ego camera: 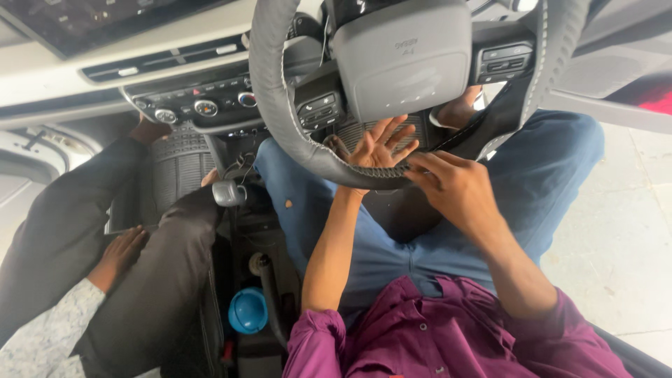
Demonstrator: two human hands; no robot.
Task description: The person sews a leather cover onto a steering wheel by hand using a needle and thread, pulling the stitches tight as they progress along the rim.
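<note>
Right hand (451,185), left hand (378,147), steering wheel rim (280,119)

The steering wheel (280,105) runs off the top edge, and its rim hides the left hand's (378,150) palm heel. A passenger's hand (120,255) shows, the body cut off at left.

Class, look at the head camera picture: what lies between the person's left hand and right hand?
The grey stitched steering wheel rim runs between the left hand and right hand; both touch it.

Purple button-up shirt (448,336) with the sleeves rolled above the elbows, small buttons down the front, plus blue jeans (553,168). Both hands, left hand (378,148) and right hand (455,190), are bare.
</note>
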